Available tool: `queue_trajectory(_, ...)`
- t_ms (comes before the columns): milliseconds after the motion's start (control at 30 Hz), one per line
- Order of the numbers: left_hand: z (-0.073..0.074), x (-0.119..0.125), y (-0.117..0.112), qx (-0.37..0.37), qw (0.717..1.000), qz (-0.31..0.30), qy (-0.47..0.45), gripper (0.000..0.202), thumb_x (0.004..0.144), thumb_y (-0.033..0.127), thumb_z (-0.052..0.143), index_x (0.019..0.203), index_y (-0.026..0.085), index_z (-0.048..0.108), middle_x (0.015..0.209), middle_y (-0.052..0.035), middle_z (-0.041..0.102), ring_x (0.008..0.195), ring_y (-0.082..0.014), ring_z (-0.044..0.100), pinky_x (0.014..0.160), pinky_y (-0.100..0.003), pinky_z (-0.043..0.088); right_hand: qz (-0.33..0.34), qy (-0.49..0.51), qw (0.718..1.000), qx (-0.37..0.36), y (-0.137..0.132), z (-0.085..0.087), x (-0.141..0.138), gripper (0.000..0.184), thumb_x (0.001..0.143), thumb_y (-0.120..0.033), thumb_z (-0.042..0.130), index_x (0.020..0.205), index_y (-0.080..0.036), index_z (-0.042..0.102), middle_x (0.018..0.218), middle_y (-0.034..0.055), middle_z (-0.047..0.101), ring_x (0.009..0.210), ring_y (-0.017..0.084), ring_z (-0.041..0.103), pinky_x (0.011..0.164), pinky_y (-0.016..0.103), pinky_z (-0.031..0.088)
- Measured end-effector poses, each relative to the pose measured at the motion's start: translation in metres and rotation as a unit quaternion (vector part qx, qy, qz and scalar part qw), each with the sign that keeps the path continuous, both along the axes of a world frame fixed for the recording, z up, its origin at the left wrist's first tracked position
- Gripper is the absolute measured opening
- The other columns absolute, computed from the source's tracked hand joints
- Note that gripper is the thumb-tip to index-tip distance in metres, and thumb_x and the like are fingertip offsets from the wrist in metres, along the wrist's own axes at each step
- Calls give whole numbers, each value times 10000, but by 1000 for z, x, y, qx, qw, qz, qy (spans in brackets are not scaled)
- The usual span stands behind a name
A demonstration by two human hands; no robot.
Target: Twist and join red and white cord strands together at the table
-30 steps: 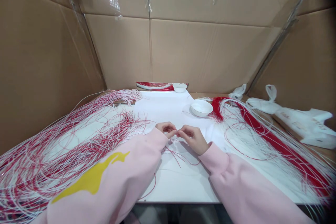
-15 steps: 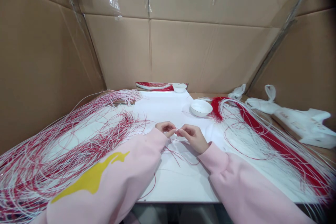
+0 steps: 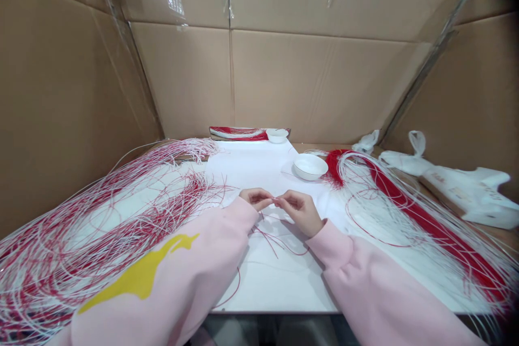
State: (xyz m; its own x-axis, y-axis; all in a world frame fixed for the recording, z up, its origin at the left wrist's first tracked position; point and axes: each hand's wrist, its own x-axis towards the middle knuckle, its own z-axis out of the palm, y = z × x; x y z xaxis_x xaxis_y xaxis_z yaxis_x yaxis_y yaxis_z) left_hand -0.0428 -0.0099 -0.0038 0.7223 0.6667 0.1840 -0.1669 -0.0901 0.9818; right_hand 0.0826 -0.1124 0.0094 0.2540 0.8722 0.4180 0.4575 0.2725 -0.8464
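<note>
My left hand [image 3: 256, 198] and my right hand [image 3: 299, 210] meet fingertip to fingertip over the white sheet [image 3: 259, 173] in the middle of the table. Both pinch a thin red string [image 3: 279, 238], whose loose ends trail toward me across the sheet. Pink sleeves cover both forearms. A white bowl [image 3: 310, 166] stands just beyond my right hand.
A big heap of red and white strings [image 3: 101, 227] spreads over the left of the table. Another red and white bundle [image 3: 405, 205] runs along the right. White plastic bags [image 3: 466, 186] lie far right. A smaller white bowl [image 3: 277, 135] and a red bundle sit at the back. Cardboard walls enclose the table.
Almost nothing has moved; my fingertips shifted slightly on the red string and stay pinched together.
</note>
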Motion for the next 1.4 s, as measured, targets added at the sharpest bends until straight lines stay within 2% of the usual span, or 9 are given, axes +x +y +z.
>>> queue_trajectory(300, 5, -1, 1, -94, 995, -12, -12, 386, 412, 367, 784, 668, 112, 646, 669, -44, 650, 653, -115, 583, 671, -219, 456, 5, -20, 999, 41, -3, 4, -3, 105, 749, -189, 519, 684, -145, 589, 765, 66, 652, 712, 162, 606, 651, 271, 491)
queue_trajectory(633, -5, 0, 6, -107, 994, -33, -12, 418, 434, 395, 775, 721, 112, 662, 659, -40, 648, 556, -72, 544, 602, -189, 454, 2, -40, 998, 48, -5, 5, -4, 106, 750, -155, 507, 699, -149, 600, 770, 53, 653, 711, 158, 609, 657, 258, 493)
queue_trajectory(833, -1, 0, 3, -125, 992, -24, -7, 454, 405, 429, 774, 699, 104, 658, 626, -44, 642, 540, -76, 546, 587, -193, 463, -2, -54, 997, 51, -6, 6, -6, 107, 748, -152, 503, 701, -153, 599, 769, 49, 652, 708, 156, 609, 663, 258, 495)
queue_trajectory(1033, 5, -1, -1, -173, 985, -23, -10, 448, 373, 396, 790, 681, 106, 643, 618, -35, 644, 539, -76, 558, 598, -194, 474, 1, -51, 997, 52, -5, 5, -7, 108, 753, -158, 499, 688, -152, 586, 774, 55, 650, 713, 158, 609, 664, 258, 497)
queue_trajectory(1400, 2, -1, 1, -191, 980, -48, -24, 406, 380, 329, 806, 671, 110, 628, 578, 4, 617, 519, -47, 542, 577, -161, 447, -4, -57, 997, 52, -7, 8, -8, 103, 746, -151, 498, 690, -154, 584, 762, 50, 648, 705, 155, 606, 650, 251, 493)
